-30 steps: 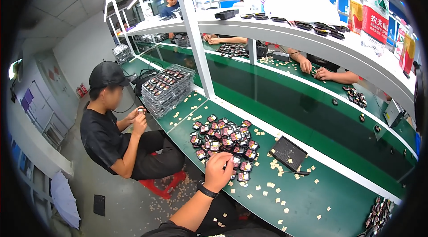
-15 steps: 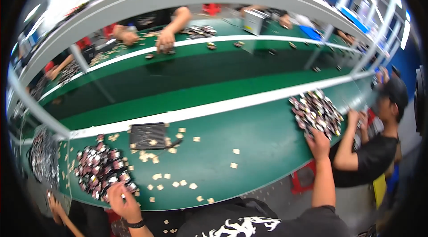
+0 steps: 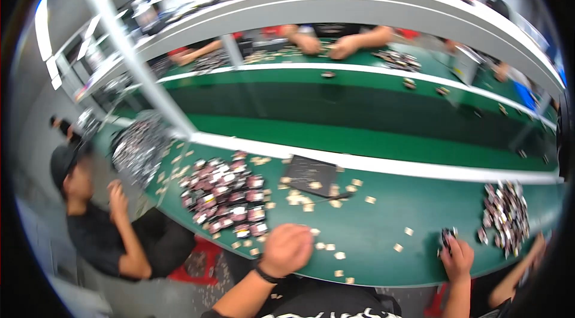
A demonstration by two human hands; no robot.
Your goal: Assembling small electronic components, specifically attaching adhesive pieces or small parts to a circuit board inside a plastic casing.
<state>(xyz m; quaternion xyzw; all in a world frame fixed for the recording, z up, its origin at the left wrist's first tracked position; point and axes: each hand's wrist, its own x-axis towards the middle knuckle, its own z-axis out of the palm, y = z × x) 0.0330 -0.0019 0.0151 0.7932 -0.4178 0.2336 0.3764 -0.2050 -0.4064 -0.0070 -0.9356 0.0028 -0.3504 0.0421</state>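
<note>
My right hand (image 3: 459, 257) is closed round a few small black parts (image 3: 446, 241) above the green table, left of a heap of small dark and pinkish parts (image 3: 506, 216). My left hand (image 3: 288, 250), with a dark band at the wrist, is over the table's near edge. Its fingers are curled and blurred, and what they hold, if anything, cannot be made out. Beside it on the left lies a bigger heap of small black, pink and white parts (image 3: 224, 195). Small tan square pieces (image 3: 339, 255) are scattered around both hands.
A black flat tray (image 3: 311, 175) lies behind my left hand. Clear plastic bags of parts (image 3: 141, 147) rest at the far left. A white rail (image 3: 359, 167) borders a green conveyor (image 3: 287, 129). Co-workers sit left, right and opposite; a grey shelf (image 3: 335, 6) spans overhead.
The view has turned left. My right hand has left the right heap and moved leftward with black parts in it. My left hand has moved right, away from the left heap.
</note>
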